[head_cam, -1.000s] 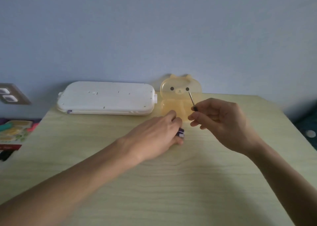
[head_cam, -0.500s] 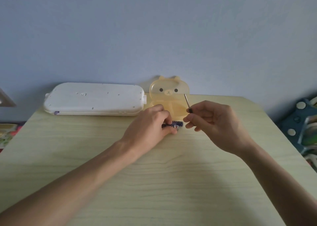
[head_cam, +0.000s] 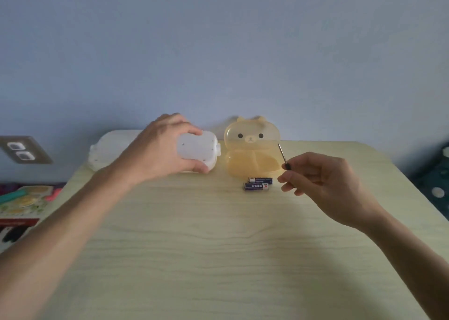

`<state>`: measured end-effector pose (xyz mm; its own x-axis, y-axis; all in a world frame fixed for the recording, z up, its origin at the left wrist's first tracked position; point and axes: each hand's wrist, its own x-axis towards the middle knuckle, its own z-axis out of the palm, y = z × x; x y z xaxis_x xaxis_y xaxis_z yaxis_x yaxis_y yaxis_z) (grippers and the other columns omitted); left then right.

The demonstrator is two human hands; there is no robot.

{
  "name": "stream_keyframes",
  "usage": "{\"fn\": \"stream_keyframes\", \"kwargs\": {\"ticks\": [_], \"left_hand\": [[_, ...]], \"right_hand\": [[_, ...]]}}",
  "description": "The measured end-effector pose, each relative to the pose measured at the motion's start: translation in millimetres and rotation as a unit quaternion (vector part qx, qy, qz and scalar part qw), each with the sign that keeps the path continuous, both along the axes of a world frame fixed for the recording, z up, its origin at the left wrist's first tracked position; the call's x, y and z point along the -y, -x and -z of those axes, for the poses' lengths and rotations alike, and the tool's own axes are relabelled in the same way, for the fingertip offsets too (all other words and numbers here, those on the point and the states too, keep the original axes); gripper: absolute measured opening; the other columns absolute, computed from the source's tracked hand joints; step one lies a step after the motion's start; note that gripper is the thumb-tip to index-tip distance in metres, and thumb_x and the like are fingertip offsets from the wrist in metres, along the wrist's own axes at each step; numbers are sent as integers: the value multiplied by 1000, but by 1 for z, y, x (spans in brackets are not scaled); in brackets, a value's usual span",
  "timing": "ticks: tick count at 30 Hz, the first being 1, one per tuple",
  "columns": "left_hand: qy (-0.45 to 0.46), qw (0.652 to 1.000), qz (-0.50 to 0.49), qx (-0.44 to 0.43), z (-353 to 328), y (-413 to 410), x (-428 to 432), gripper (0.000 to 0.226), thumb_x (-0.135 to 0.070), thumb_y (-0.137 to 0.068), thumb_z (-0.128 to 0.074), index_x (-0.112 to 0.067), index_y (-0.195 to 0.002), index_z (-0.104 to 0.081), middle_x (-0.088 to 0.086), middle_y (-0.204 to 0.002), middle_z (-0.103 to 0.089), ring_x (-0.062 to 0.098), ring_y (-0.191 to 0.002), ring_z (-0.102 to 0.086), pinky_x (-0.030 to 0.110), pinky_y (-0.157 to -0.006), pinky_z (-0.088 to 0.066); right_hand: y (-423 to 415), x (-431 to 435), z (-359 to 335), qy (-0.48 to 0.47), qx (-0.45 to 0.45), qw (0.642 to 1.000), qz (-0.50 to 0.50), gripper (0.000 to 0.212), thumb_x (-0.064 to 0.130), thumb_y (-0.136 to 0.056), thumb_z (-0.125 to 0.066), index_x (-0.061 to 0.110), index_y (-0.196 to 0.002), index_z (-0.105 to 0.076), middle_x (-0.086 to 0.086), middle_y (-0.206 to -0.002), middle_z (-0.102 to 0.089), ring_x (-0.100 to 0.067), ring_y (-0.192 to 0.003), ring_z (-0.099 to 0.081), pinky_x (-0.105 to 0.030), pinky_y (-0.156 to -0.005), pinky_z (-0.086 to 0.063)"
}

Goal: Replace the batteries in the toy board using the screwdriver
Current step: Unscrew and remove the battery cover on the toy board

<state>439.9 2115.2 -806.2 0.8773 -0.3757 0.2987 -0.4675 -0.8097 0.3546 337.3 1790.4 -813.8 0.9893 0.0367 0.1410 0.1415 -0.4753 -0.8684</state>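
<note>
Toy board point(head_cam: 198, 152) (white) gripped by left hand point(head_cam: 160, 149), right hand point(head_cam: 323, 181) pinching screwdriver point(head_cam: 281, 155), 2 batteries point(head_cam: 258, 183) between.

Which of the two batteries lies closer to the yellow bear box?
The far battery, lying just in front of the bear box. The other battery lies beside it, nearer the camera.

Home room: wooden table point(head_cam: 218, 246), wall socket point(head_cam: 21, 150), children's toys point(head_cam: 21, 198) beside.
</note>
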Motion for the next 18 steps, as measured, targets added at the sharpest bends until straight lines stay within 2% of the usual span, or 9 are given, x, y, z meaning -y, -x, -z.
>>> {"fn": "stream_keyframes", "kwargs": {"ticks": [3, 7, 10, 14, 18], "left_hand": [[-105, 992, -31, -63, -1, -14, -51, 117, -101, -45, -64, -33, -141, -64, -14, -144, -61, 16, -137, -57, 45, -117, -39], [-151, 981, -38, -113, 12, -17, -82, 134, -115, -43, -39, -42, -156, -49, -15, -168, -42, 12, -157, -35, 46, -128, -21], [-138, 983, -30, -121, 18, -12, -89, 125, -113, -52, -37, -50, -159, -40, -18, -173, -32, 9, -161, -25, 48, -131, -15], [-150, 985, -8, -90, 23, 14, -96, 96, -99, -69, -44, -59, -156, -38, -22, -169, -34, 8, -158, -27, 47, -123, -23], [-155, 985, 14, -72, 25, 53, -108, 86, -97, -76, -46, -62, -155, -38, -25, -163, -36, 8, -153, -30, 45, -116, -28]], "right_hand": [[-1, -3, -1, -6, -4, 1000, -1, 4, 10, -95, -71, 13, -97, -73, 3, -85, -83, -14, -79, -81, -36, -74, -64], [-3, -10, -3, -13, 1, 1000, -12, 4, 8, -94, -72, 11, -95, -73, 1, -84, -83, -16, -78, -81, -41, -74, -62], [-5, -16, -3, -12, 2, 1000, -22, 2, 9, -93, -73, 11, -95, -73, -2, -84, -83, -16, -79, -81, -42, -74, -62], [-5, -23, -2, -16, 7, 999, -39, 4, 8, -93, -73, 12, -95, -74, -2, -84, -83, -16, -79, -81, -41, -73, -63], [-6, -30, 0, -12, 6, 998, -54, 6, 10, -94, -72, 13, -97, -75, 0, -84, -83, -15, -77, -80, -39, -73, -62]]}}
